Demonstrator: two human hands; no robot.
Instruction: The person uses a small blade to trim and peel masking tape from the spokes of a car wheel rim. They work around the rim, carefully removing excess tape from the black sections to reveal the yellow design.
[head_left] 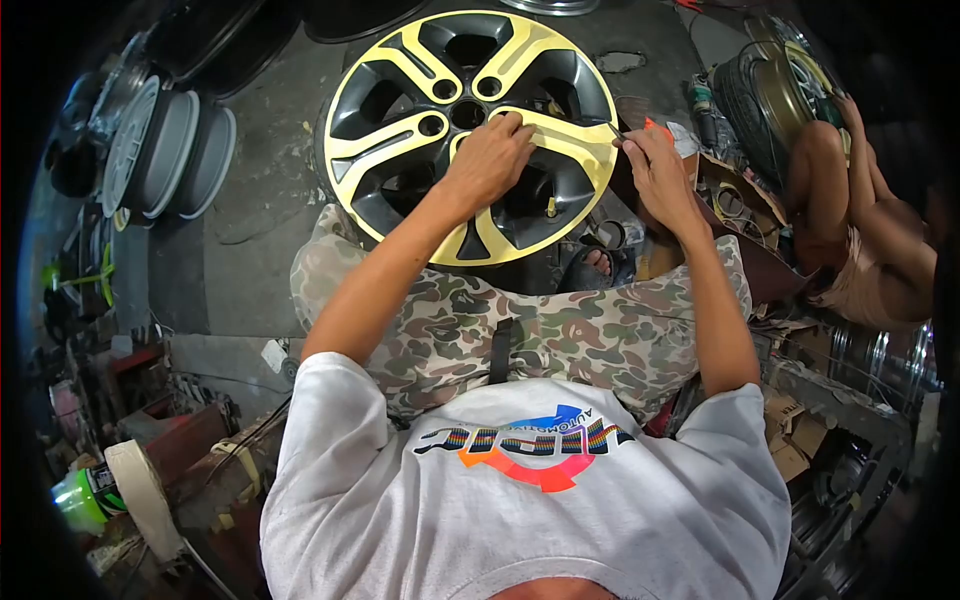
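A car wheel rim [601,92] lies face up ahead of my lap, its spokes and outer lip yellow and its recesses dark. My left hand [490,160] rests on the spoke beside the hub, fingers bent and closed over it; the fingertips are partly hidden. At the rim's right edge, my right hand [657,178] is closed in a pinch round a thin dark blade-like tool [619,134]. The tool's tip is close to the yellow lip; whether it touches cannot be made out.
Grey wheel rims [165,150] stand at the left. Another person's bent leg [818,180] and hand are at the right, beside a gold rim [783,95]. A roll of tape [140,500] is at lower left, and an open cardboard box [740,195] lies past my right hand.
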